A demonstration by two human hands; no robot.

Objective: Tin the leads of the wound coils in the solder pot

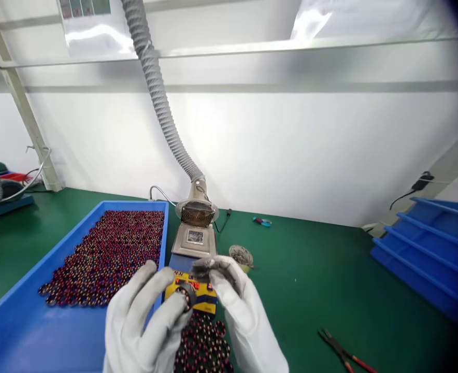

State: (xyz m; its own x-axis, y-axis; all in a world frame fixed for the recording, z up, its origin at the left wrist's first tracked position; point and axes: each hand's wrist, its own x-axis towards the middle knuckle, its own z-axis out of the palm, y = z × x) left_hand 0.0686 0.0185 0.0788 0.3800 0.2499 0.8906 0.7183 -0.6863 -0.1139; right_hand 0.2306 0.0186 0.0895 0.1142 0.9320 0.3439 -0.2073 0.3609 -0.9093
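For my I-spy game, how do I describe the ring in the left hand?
Find the blue tray on the left, then the yellow panel to its right. In front of that, the left hand holds the ring. It's held up; the other rings below lie piled.

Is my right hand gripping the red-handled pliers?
No, the pliers lie on the green table, apart from the right hand.

Head-worn camera, single view: looking forward and down over the green bench (310, 280) from its near side. Left hand (139, 316) and right hand (240, 311) close in, low in frame, forearms cropped. White wall (291, 145) farther off, facing the lens, filling the upper half. Bench's back edge slopes down rightward; right-hand corners dark.
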